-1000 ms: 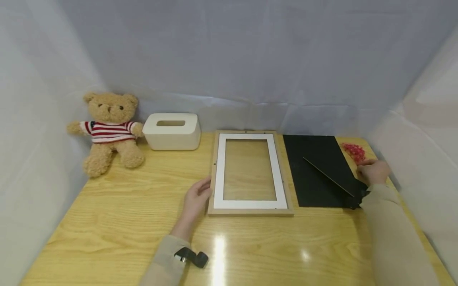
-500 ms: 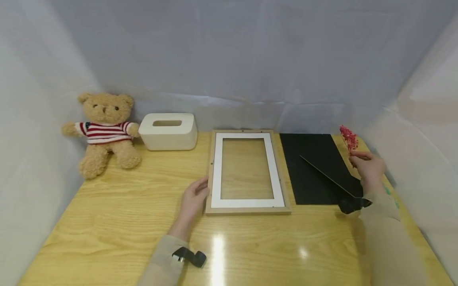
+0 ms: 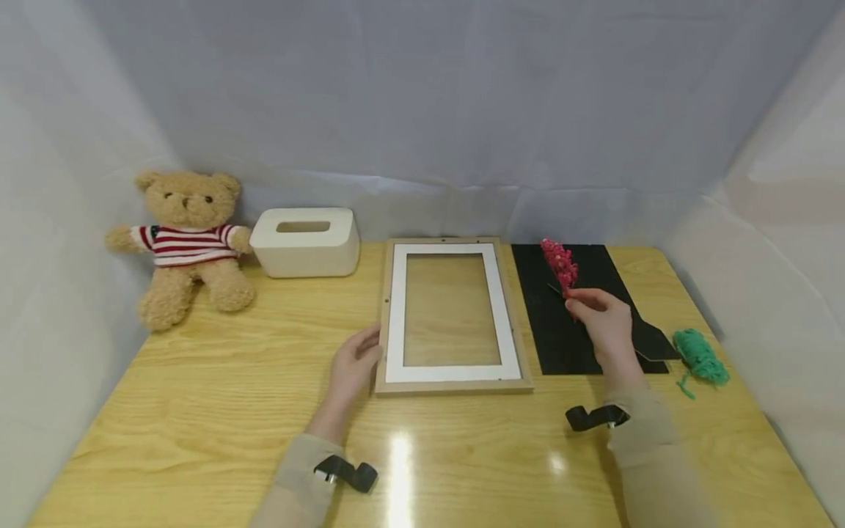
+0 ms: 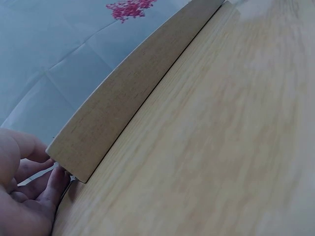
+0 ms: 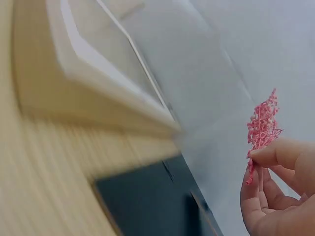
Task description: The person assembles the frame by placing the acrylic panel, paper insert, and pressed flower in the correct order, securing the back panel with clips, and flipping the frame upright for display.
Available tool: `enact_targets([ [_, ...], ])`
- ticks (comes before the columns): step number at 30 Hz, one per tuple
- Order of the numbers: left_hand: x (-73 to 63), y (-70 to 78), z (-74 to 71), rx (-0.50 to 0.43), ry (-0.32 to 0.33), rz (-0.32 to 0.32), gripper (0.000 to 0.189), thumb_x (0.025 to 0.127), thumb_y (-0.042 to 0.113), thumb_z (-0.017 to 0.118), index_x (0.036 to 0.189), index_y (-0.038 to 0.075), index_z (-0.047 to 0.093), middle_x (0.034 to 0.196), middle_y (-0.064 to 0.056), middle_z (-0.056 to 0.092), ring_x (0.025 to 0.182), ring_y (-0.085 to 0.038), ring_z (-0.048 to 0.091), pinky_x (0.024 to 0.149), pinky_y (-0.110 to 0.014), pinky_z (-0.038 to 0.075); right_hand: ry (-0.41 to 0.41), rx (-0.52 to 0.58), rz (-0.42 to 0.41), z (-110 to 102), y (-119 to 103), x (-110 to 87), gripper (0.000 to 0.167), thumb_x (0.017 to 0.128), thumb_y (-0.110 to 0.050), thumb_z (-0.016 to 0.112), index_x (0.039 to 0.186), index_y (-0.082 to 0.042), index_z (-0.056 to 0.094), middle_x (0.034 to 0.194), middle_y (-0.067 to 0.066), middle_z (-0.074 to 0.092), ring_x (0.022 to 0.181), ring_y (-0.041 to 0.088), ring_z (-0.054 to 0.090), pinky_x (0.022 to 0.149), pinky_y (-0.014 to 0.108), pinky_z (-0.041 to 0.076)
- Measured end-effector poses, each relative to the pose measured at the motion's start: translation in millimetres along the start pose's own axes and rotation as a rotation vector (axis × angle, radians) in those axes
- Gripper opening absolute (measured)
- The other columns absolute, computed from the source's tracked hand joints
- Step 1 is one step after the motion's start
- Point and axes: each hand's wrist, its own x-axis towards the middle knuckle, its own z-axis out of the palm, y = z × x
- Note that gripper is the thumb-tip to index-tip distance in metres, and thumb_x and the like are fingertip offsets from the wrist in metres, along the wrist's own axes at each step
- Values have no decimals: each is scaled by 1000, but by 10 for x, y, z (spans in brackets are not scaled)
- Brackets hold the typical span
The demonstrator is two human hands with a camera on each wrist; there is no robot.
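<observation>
In the head view my right hand (image 3: 604, 326) pinches the stem of a pink dried flower sprig (image 3: 561, 262) above a black backing board (image 3: 541, 334). The right wrist view shows the sprig (image 5: 263, 125) held up between thumb and index finger. My left hand (image 3: 353, 367) touches the left side of a wooden picture frame (image 3: 453, 389) with relaxed fingers; the frame lies flat, with a white mat inside its border. From the left wrist, my left hand (image 4: 29, 187) appears by the frame's near corner, its fingers partly hidden. The board's raised stand (image 3: 653, 343) is partly behind my right hand.
A bundle of green yarn (image 3: 701, 358) lies on the table's right side. At the back left a white tissue box (image 3: 305, 253) stands beside a teddy bear (image 3: 188, 235) in a striped sweater. Pale sheets (image 3: 436, 95) enclose the table (image 3: 218, 411).
My right hand has lifted the pink flower sprig from the table's right side and carried it left over the black board. The green yarn is now uncovered. My left hand has stayed at the frame.
</observation>
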Motion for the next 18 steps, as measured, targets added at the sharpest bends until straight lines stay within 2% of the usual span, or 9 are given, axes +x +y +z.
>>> enact_targets([
  [9,5,-4,5,1,-7,16,44,92,4,57,135,2,50,129,-21,55,118,-33,53,102,-41,42,-95,-3,-4,513,-61,-263,24,87,-8,69,110,1,69,97,8,68,77,9,61,72,33,55],
  [14,5,3,0,12,1,10,44,92,6,58,135,4,51,128,-19,56,118,-31,53,102,-40,42,-128,4,24,756,-131,-341,23,86,-7,70,109,-1,69,102,12,67,82,14,60,69,25,54],
  [18,-3,17,0,20,1,3,45,92,6,58,136,4,51,129,-19,55,117,-32,53,101,-41,43,-147,-10,49,939,-163,-380,22,85,-7,71,106,-3,70,101,11,68,85,15,59,68,19,51],
])
